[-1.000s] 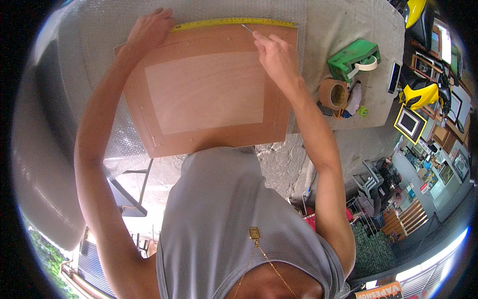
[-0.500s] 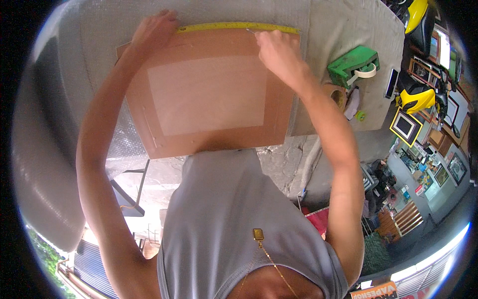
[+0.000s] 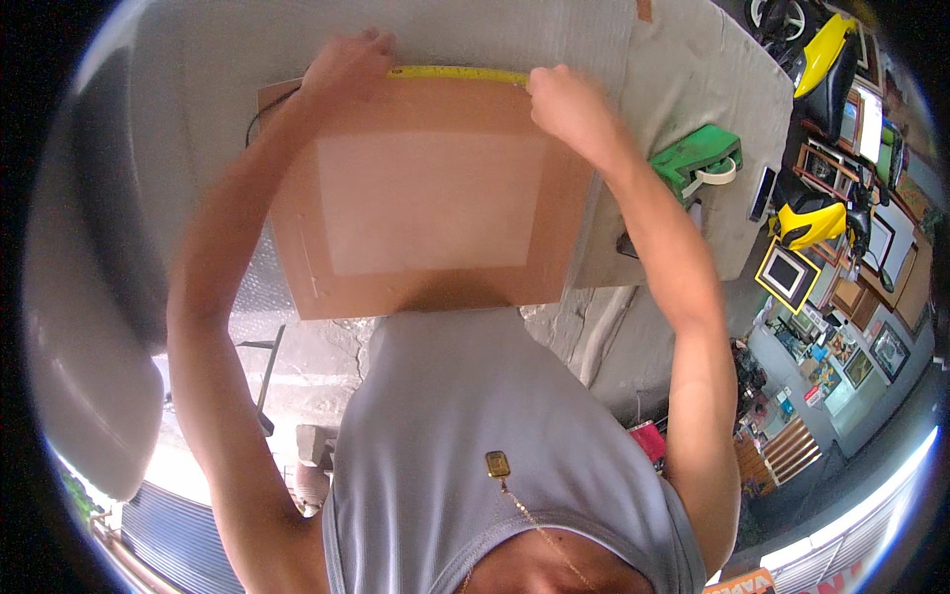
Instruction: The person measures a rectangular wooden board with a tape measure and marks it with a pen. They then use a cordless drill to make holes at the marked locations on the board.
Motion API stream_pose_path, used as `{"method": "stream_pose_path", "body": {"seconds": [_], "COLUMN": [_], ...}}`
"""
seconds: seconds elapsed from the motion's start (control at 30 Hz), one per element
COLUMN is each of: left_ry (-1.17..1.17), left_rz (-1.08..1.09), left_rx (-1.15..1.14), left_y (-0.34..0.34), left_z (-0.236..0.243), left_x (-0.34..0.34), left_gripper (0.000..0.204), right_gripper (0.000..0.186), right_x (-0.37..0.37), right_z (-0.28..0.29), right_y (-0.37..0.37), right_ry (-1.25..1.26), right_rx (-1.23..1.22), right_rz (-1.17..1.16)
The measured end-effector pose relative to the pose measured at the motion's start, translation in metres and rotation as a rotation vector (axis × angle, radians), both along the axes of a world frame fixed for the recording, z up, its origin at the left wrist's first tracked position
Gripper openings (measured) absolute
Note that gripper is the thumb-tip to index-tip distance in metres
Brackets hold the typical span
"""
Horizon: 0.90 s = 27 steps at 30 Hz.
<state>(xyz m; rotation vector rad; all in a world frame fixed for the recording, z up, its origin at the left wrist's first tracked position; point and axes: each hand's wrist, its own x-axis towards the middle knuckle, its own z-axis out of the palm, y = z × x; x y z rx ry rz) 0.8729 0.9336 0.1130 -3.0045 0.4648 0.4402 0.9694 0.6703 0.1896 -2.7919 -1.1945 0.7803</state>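
Note:
A brown backing board (image 3: 297,257), with a paler rectangle in its middle, lies in front of my body. A yellow tape measure blade (image 3: 460,73) runs along its far edge. At the blade's left end, my left hand (image 3: 346,67) is closed on the tape measure; its fingers are blurred and partly hidden. My right hand (image 3: 569,101) is closed at the far right corner, over the blade's right stretch. A thin, pen-like tip shows faintly at its fingers; the rest is hidden in the grip.
A green tape dispenser (image 3: 698,158) with a roll of pale tape (image 3: 719,174) sits to the right, near a dark phone-like slab (image 3: 763,194). Bubble wrap covers the worktop. Beyond its right edge are a yellow motorbike (image 3: 823,54) and a yellow-edged frame (image 3: 789,275).
The view has shifted, so the board sits slightly lower and to the right. My right hand now covers the blade's right part, which showed beyond it before. The left hand stays at the blade's left end.

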Motion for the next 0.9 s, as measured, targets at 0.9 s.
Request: {"method": "stream_pose_path", "body": {"seconds": [0.9], "left_ry": [-0.344], "left_rz": [0.621], "left_rx": [-0.818], "left_y": [-0.214], "left_z": [0.122], "left_x": [-0.04], "left_gripper": [0.06], "right_gripper": [0.028], "right_x": [-0.154], "right_z": [0.028], "right_y": [-0.201], "right_ry": [0.867], "right_rx": [1.267], "right_rz": [-1.189]}}
